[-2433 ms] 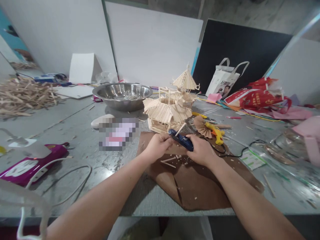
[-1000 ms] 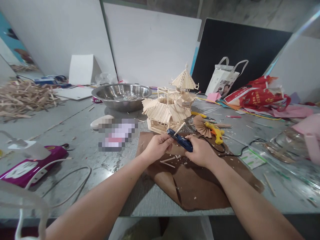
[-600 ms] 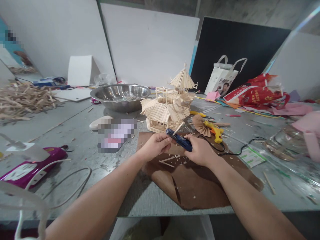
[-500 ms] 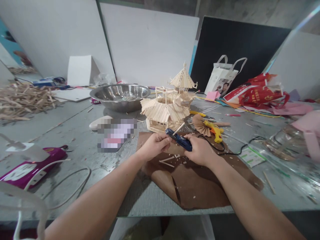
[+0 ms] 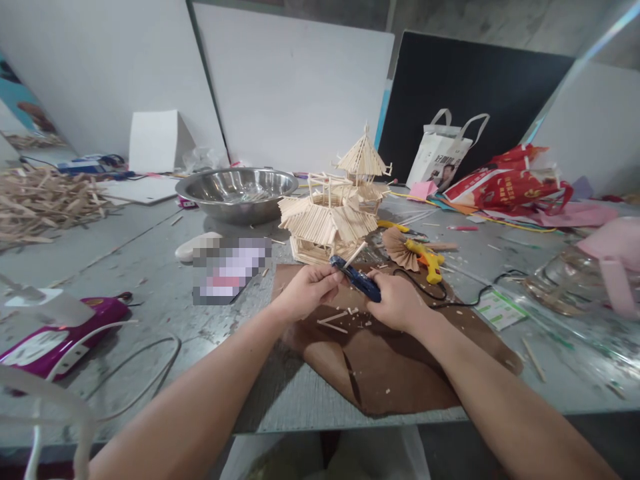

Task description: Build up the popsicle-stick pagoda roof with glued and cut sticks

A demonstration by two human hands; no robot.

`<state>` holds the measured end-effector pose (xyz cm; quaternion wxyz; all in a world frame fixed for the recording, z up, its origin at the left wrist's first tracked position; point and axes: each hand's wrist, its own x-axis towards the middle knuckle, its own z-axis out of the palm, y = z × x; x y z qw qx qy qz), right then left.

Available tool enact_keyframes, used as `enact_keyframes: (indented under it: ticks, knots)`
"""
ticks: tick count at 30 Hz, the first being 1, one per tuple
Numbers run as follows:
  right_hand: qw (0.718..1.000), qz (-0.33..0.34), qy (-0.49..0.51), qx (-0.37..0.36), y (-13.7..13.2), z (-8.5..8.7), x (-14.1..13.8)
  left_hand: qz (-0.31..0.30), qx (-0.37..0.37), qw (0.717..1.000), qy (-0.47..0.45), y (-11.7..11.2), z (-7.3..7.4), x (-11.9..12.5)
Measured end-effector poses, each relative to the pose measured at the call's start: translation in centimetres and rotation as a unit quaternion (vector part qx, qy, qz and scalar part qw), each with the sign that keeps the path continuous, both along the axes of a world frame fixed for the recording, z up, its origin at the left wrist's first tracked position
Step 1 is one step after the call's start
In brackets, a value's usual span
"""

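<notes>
My right hand [image 5: 395, 303] is closed round a dark blue glue gun [image 5: 356, 278] held over a brown sheet [image 5: 395, 373]. Its nozzle points left toward my left hand [image 5: 305, 290], whose fingers pinch something small at the nozzle; what it is I cannot make out. A thin wooden stick [image 5: 355, 255] slants up beside the gun's tip. Just behind stands a pagoda model made of wooden sticks [image 5: 333, 213]. Short stick pieces [image 5: 336, 321] lie on the brown sheet below my hands.
A steel bowl [image 5: 235, 192] sits behind left, a yellow glue gun [image 5: 425, 259] and folded paper fan [image 5: 395, 245] to the right. A pile of sticks [image 5: 40, 203] lies far left, a purple device with white cable [image 5: 60, 337] near left, bags [image 5: 505, 187] far right.
The view has shifted slightly; both hands stay together at the glue gun's nozzle with almost no movement.
</notes>
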<state>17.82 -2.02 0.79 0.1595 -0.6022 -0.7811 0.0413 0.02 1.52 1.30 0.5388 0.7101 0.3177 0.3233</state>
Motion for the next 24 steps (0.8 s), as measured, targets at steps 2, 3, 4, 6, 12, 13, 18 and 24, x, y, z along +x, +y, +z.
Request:
enact_keyframes:
  ticks: [2,3,4,6,12,13,18,24]
  knots:
    - [1.000,-0.011,-0.001,-0.007,-0.06,0.01,-0.14,0.025,0.015,1.000,-0.002,-0.05,-0.21,0.15]
    - [1.000,-0.017,-0.001,-0.009,-0.09,0.02,-0.21,0.040,0.026,0.999,-0.004,-0.08,-0.30,0.24]
    - [1.000,-0.023,-0.001,-0.010,-0.10,0.04,-0.26,0.057,0.036,0.998,-0.004,-0.10,-0.36,0.32]
    - [0.999,-0.032,-0.003,-0.012,-0.10,0.07,-0.31,0.091,0.059,0.994,0.003,-0.14,-0.38,0.44]
    - [0.999,-0.038,-0.008,-0.010,-0.05,0.22,-0.11,0.128,0.154,0.975,0.099,-0.10,-0.17,0.28]
    - [0.999,-0.037,-0.004,-0.009,-0.07,0.26,-0.07,0.124,0.161,0.973,0.108,-0.08,-0.17,0.21]
    - [0.999,-0.029,0.007,-0.015,-0.20,0.46,0.07,0.091,0.136,0.981,0.099,0.19,-0.51,-0.06]
    - [1.000,-0.003,0.015,-0.008,-0.19,0.35,0.32,0.033,0.070,0.996,0.052,0.55,-0.81,-0.37]
